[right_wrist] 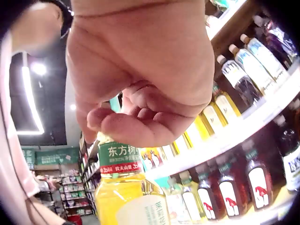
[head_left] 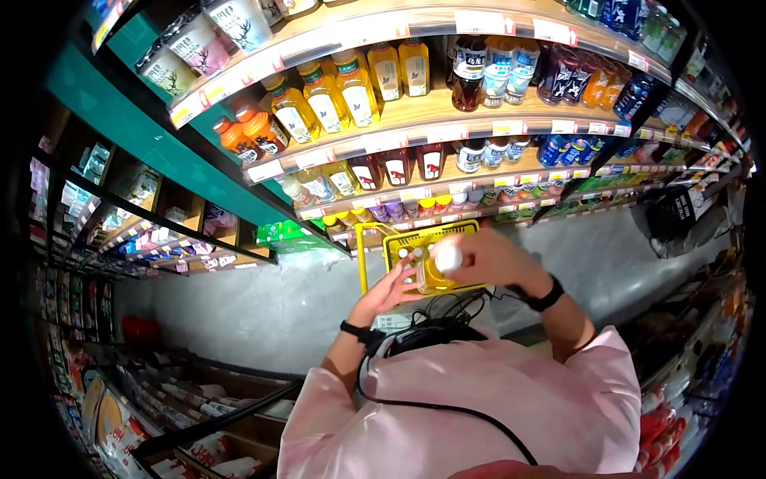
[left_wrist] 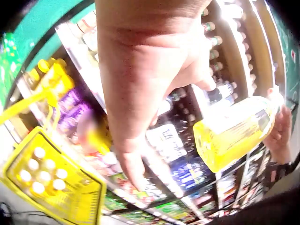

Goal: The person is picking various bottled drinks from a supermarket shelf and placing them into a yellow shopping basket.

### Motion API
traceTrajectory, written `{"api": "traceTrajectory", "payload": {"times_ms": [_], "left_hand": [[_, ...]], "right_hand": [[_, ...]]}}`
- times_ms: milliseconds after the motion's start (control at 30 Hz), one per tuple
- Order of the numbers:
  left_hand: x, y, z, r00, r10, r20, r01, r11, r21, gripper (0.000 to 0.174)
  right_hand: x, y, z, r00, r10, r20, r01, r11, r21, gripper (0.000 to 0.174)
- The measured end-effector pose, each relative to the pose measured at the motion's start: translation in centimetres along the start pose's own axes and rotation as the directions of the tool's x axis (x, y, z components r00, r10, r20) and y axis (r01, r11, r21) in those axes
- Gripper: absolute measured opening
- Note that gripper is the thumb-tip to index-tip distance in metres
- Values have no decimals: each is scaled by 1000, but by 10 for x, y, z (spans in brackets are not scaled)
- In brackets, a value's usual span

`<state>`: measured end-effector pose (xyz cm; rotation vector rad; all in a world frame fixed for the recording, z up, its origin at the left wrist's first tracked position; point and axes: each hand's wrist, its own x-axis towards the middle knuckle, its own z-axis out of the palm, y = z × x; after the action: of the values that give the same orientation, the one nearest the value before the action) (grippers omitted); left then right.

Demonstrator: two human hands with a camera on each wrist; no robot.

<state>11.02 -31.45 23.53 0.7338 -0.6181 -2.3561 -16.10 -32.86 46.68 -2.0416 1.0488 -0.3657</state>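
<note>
My right hand (head_left: 496, 259) grips a bottle of yellow tea (right_wrist: 129, 197) by its neck, just under the white cap (head_left: 448, 257). In the right wrist view the fingers curl round the top, and a green and red band shows beneath them. My left hand (head_left: 384, 294) is beside the bottle with loosely extended fingers and holds nothing. From the left wrist, the left hand (left_wrist: 145, 89) has thumb and fingers apart, and the tea bottle (left_wrist: 234, 136) lies tilted to their right. Below both hands is a yellow shopping basket (left_wrist: 89, 201) with several white-capped bottles inside.
Curved shelves (head_left: 435, 112) of drinks stand in front, with more yellow tea bottles (head_left: 323, 100) and dark red ones (head_left: 396, 165). A black bag (head_left: 678, 209) is at the right of the grey floor (head_left: 231, 311). Cables (head_left: 455, 307) hang by the basket.
</note>
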Motion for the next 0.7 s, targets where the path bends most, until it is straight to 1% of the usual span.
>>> {"api": "traceTrajectory", "payload": {"times_ms": [33, 67, 100, 133, 167, 200, 233, 267, 300, 333, 400, 433, 467, 533, 567, 600, 667, 700], "left_hand": [[2, 7, 28, 1000, -2, 3, 2, 1000, 2, 77], [1, 13, 55, 989, 20, 146, -13, 998, -54, 80], [4, 22, 68, 961, 50, 272, -19, 993, -114, 83], [7, 29, 71, 959, 45, 280, -15, 994, -109, 83], [7, 27, 74, 950, 46, 308, -24, 997, -74, 84], [9, 35, 74, 946, 53, 320, -43, 998, -38, 85], [6, 43, 79, 913, 40, 407, -26, 999, -40, 86], [-1, 59, 91, 854, 78, 514, -48, 996, -72, 82], [-6, 68, 104, 868, 105, 486, -100, 994, -38, 83], [-12, 73, 113, 880, 127, 457, -142, 990, -2, 83], [-18, 86, 128, 874, 126, 470, -132, 991, -19, 86], [-19, 86, 133, 897, 160, 412, -170, 985, -14, 89], [-21, 87, 138, 899, 159, 408, -170, 985, -7, 89], [-24, 88, 145, 863, 181, 471, -129, 982, -140, 93], [-23, 86, 145, 846, 180, 502, -83, 974, -209, 93], [-24, 87, 142, 847, 176, 501, -84, 976, -201, 93], [-23, 89, 138, 805, 121, 580, -18, 983, -181, 94], [-20, 94, 132, 752, 100, 652, -8, 990, -142, 88]], "right_hand": [[8, -7, -15, 994, -17, -104, 19, 1000, 23, 37], [8, -17, -22, 976, -31, -214, 40, 999, 36, 37], [4, -28, -25, 980, -26, -198, 42, 996, 77, 34], [6, -27, -27, 978, -24, -207, 40, 997, 73, 34], [6, -23, -28, 959, -52, -278, 129, 955, 267, 32], [17, -16, -35, 934, -78, -348, 239, 862, 448, 30], [28, -11, -41, 899, -63, -432, 298, 813, 500, 29], [30, -10, -42, 854, -39, -519, 362, 762, 538, 27], [23, -27, -45, 856, -46, -516, 351, 784, 512, 29], [22, -25, -45, 855, -38, -518, 349, 782, 517, 29], [27, -19, -48, 879, 60, -474, 268, 758, 594, 31], [32, -18, -44, 871, 31, -491, 335, 694, 638, 35], [37, -21, -37, 870, 28, -493, 340, 689, 640, 35], [44, -34, -17, 768, -65, -637, 521, 641, 563, 38], [42, -26, -9, 850, -79, -521, 462, 590, 663, 41], [38, -23, -3, 921, 2, -389, 331, 521, 787, 43], [41, -32, 16, 922, 114, -371, 342, 214, 915, 39], [43, -30, 18, 921, 112, -373, 345, 210, 915, 39]]}}
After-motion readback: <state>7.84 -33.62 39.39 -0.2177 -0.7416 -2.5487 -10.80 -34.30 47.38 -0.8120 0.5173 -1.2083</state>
